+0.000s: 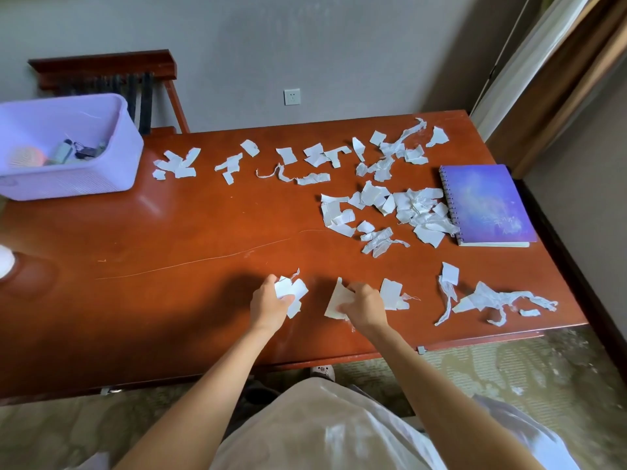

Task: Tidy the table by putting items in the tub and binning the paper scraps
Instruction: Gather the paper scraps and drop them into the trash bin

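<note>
Filling mid-frame, the table [169, 232] is far from tidy: the tub [68, 179], upper left, already holds small items, the notebook [488, 205] waits at right, and paper scraps [390, 212] litter the upper right. At bottom centre, the left hand [269, 301] and right hand [364, 305] each clutch scraps.

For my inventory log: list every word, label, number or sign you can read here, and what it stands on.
Nothing here can be read.
The purple notebook: faint pale marks low on its cover, too blurred to read.
The paper scraps: no print visible.
The items in the tub: too small to tell.
</note>
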Motion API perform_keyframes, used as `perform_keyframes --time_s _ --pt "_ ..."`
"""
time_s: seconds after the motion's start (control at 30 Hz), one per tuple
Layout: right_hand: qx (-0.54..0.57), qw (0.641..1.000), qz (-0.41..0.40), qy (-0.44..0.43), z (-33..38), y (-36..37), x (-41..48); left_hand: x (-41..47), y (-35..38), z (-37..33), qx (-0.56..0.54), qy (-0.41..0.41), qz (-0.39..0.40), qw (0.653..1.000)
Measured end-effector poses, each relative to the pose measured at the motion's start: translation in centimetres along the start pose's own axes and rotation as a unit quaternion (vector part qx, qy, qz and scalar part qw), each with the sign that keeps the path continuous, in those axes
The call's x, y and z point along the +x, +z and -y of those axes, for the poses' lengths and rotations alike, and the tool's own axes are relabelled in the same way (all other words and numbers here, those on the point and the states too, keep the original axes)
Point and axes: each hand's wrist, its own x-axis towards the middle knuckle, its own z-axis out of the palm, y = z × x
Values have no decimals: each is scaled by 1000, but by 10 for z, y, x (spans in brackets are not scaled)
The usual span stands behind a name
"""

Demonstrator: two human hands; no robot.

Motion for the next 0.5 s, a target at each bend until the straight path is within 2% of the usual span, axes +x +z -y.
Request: perform_keyframes --time_s 0.17,0.23,0.37,0.5 --pt "57 994 -88 11 -4 -29 8 3 5 -11 -46 11 6 999" --pt "55 990 -123 43 -18 -45 9 5 10 -21 -53 24 24 998" --pt "21 987 -123 106 -43 -55 7 11 28 -43 -19 65 62 996" --pt "-11 983 -133 125 -46 -44 1 17 40 -56 27 82 59 995"
